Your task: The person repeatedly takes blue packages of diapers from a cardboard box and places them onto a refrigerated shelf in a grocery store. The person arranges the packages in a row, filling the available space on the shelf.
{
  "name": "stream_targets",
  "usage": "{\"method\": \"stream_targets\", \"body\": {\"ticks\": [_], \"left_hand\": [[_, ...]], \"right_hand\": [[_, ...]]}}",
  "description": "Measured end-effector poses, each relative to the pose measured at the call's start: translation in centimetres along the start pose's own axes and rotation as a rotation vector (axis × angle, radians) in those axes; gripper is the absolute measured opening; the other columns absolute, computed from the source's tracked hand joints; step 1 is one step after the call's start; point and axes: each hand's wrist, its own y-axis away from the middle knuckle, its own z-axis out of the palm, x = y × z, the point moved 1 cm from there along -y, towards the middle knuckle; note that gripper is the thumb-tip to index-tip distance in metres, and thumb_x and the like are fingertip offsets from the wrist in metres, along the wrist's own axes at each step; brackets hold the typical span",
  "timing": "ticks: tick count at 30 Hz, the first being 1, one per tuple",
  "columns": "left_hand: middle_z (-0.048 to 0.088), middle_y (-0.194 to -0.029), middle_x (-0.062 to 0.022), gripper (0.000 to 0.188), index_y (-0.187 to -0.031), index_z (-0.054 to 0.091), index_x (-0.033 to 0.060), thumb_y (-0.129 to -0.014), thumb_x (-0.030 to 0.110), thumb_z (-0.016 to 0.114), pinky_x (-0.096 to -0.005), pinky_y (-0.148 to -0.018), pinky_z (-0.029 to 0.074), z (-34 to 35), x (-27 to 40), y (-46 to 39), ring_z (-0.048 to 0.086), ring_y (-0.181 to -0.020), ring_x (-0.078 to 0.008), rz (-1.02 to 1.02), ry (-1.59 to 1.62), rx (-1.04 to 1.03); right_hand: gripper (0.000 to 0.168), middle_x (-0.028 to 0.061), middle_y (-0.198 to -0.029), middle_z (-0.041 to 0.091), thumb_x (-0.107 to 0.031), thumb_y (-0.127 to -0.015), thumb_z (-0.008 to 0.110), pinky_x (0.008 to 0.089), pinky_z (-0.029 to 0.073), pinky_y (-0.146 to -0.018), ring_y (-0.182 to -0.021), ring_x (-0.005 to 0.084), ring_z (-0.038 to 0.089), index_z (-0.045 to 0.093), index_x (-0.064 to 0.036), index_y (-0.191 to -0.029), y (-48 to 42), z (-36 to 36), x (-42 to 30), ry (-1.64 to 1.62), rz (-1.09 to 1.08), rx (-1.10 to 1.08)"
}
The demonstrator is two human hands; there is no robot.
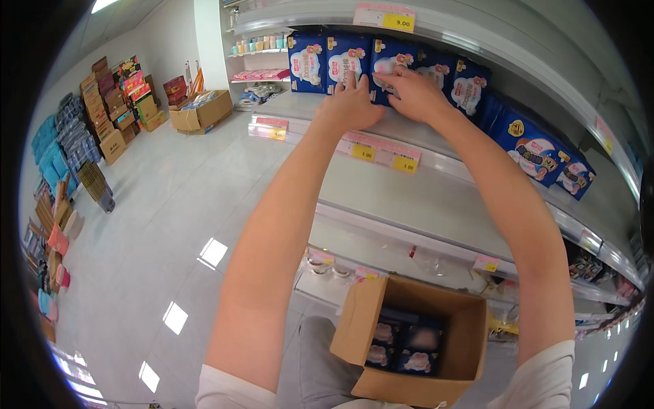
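Note:
Several blue packs with white cloud-shaped labels stand upright side by side on a grey metal shelf [301, 105]. My left hand [352, 105] has its fingertips against the lower front of a blue pack [347, 53], thumb spread to the right. My right hand [411, 92] touches the front of the neighbouring blue pack [391, 48], index finger pointing left. Neither hand is closed around a pack. Below my arms, an open cardboard box [426, 391] by my leg holds several similar blue packs [416, 360].
Larger blue packs [531, 145] stand farther right on the shelf. Price tags line the shelf edge [439, 161], and another shelf edge [460, 38] runs above my hands. Stacked cartons [97, 107] and an open carton [204, 120] stand on the floor at the left.

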Motion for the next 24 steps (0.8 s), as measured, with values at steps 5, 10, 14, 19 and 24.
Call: {"method": "stream_targets", "body": {"ticks": [5, 10, 14, 19, 24], "left_hand": [[0.028, -0.157, -0.0228, 0.086, -0.151, 0.032, 0.0065, -0.08, 0.046, 0.061, -0.0505, -0.113, 0.033, 0.9, -0.3, -1.0, 0.033, -0.141, -0.0449, 0.053, 0.02, 0.088], [0.049, -0.143, -0.0231, 0.074, -0.143, 0.046, 0.0061, -0.085, 0.05, 0.058, -0.0483, -0.109, 0.039, 1.6, -1.1, -2.2, 0.045, -0.133, -0.0416, 0.127, 0.066, 0.168], [0.063, -0.118, -0.0297, 0.051, -0.126, 0.056, 0.0013, -0.082, 0.026, 0.062, -0.0482, -0.097, 0.047, -0.7, -2.3, -0.1, 0.058, -0.113, -0.0452, 0.141, 0.059, 0.396], [0.061, -0.115, -0.0248, 0.045, -0.126, 0.054, 0.0009, -0.081, -0.001, 0.054, -0.0498, -0.097, 0.045, -0.6, -1.1, 0.0, 0.055, -0.114, -0.0442, 0.35, -0.007, 0.782], [0.07, -0.103, -0.0133, 0.028, -0.111, 0.064, 0.0087, -0.084, 0.009, 0.06, -0.042, -0.082, 0.053, 5.9, 11.3, 12.3, 0.067, -0.096, -0.0341, 0.763, -0.041, 0.41]], "right_hand": [[0.04, 0.0195, -0.111, 0.066, -0.009, -0.083, 0.059, 0.0433, 0.049, -0.096, -0.111, 0.0327, 0.062, 0.067, -0.012, -0.122, 0.6, 0.1, 0.7, -0.124, 0.013, -0.058], [0.033, 0.015, -0.113, 0.066, -0.004, -0.086, 0.058, 0.0347, 0.048, -0.093, -0.106, 0.029, 0.063, 0.064, -0.006, -0.118, 6.6, -6.9, -1.8, -0.38, -0.091, 0.115], [0.024, 0.011, -0.093, 0.069, -0.001, -0.087, 0.056, 0.0347, 0.051, -0.081, -0.088, 0.0277, 0.066, 0.066, -0.003, -0.11, 18.8, -11.5, -6.9, -0.566, 0.001, -0.162], [0.019, 0.011, -0.086, 0.072, -0.003, -0.084, 0.055, 0.0397, 0.053, -0.076, -0.081, 0.0285, 0.068, 0.069, -0.004, -0.097, 35.1, -7.0, -6.6, -0.896, 0.315, -0.622], [0.026, 0.0115, -0.084, 0.071, 0.002, -0.08, 0.049, 0.0343, 0.054, -0.073, -0.077, 0.0242, 0.069, 0.069, -0.002, -0.097, 44.1, -1.9, -7.1, -0.927, 0.584, -0.655]]}}
